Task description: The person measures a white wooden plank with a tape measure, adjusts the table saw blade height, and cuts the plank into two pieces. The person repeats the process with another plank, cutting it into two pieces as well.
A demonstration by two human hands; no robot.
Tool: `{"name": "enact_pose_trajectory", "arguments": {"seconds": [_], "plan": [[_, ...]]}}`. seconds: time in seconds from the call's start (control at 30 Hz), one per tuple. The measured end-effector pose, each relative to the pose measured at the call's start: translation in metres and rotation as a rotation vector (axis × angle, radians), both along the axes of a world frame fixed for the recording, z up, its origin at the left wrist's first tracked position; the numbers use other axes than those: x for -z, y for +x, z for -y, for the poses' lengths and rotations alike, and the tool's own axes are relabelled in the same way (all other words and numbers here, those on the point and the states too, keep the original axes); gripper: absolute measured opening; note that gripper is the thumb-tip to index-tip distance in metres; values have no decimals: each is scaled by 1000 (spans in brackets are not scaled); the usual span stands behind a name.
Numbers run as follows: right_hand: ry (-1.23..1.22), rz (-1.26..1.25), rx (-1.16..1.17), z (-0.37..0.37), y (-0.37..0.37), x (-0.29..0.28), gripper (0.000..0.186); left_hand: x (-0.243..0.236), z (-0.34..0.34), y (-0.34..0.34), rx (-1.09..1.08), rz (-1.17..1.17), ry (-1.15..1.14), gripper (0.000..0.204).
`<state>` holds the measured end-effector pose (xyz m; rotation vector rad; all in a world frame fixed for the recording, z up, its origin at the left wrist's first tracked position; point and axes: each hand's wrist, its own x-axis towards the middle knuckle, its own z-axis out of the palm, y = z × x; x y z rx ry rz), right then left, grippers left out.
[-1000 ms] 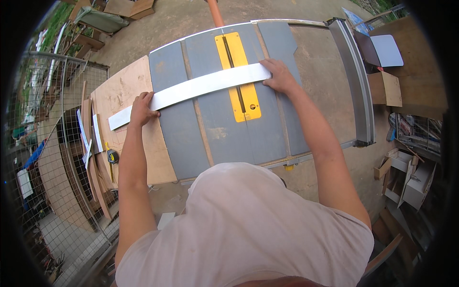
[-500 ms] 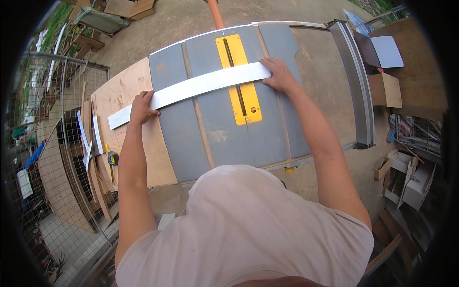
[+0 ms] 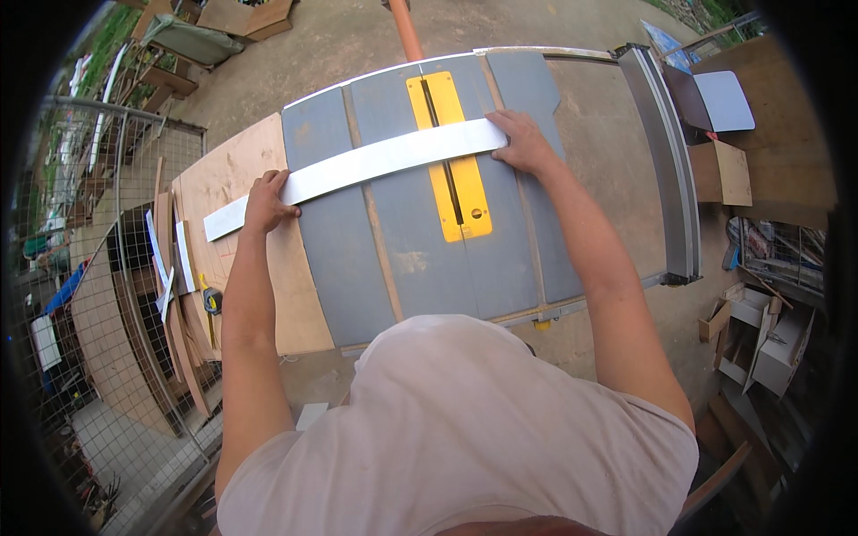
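A long white board point(image 3: 384, 163) spans the grey table saw top point(image 3: 420, 277) crosswise, over the yellow slotted throat plate point(image 3: 472, 201). My left hand point(image 3: 267, 202) grips it a little in from its left end, above the plywood side panel point(image 3: 286, 308). At the board's right end, my right hand point(image 3: 523, 140) is closed round the corner, just right of the yellow plate. Any blade in the slot cannot be made out. The fingertips beneath the board are hidden.
A grey metal fence rail point(image 3: 663, 165) stands at the table's right side. A tape measure point(image 3: 211, 299) and thin white strips point(image 3: 185, 257) lie at the left edge, near a wire mesh fence point(image 3: 98, 393). White box pieces point(image 3: 782, 348) sit low at the right. An orange pipe point(image 3: 405, 31) runs behind the table.
The whole table appears slightly lower in the picture. My hands keep the same hold on the white board, which hardly moves, so it lies slightly farther back over the yellow plate.
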<state>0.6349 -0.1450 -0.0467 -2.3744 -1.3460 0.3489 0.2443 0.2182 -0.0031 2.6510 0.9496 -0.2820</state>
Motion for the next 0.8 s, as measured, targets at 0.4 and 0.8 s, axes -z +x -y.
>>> {"name": "enact_pose_trajectory", "arguments": {"seconds": [0.4,0.8], "plan": [[32,-1,-28,-2,5,8,78,0,-3,0,12,-14,14,97],[-11,6,12,-17,13,0,78,2,-19,15,27,-32,55,96]]}}
